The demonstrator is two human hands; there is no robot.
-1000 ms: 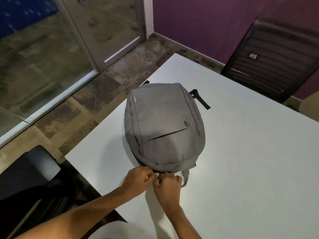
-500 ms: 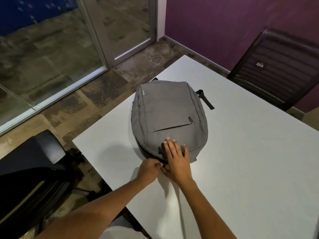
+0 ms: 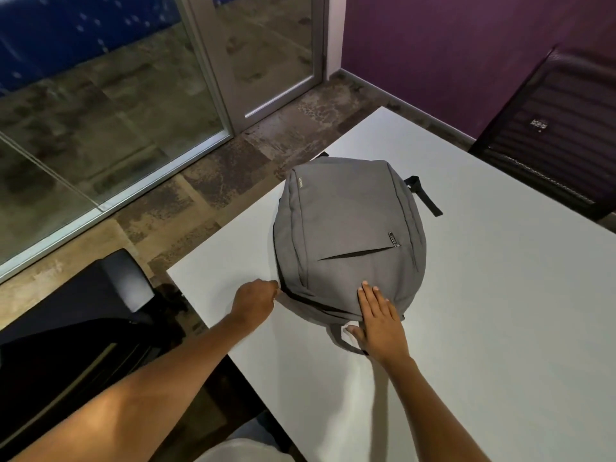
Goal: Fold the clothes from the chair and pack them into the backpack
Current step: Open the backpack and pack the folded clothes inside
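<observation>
Single head view: looks forward and down from above near edge of surface (image 3: pixel 500 295), close over hands.

Not much to read here tbh. The grey backpack (image 3: pixel 346 228) has a tiny brand tag (image 3: pixel 300 183) sewn into the seam near its far left corner, with light lettering on it, but it's way too small and blurry to make out. The black mesh chair (image 3: pixel 553 135) at the far side of the table has a small white label (image 3: pixel 539 123) on its backrest, and that's unreadable too.
</observation>
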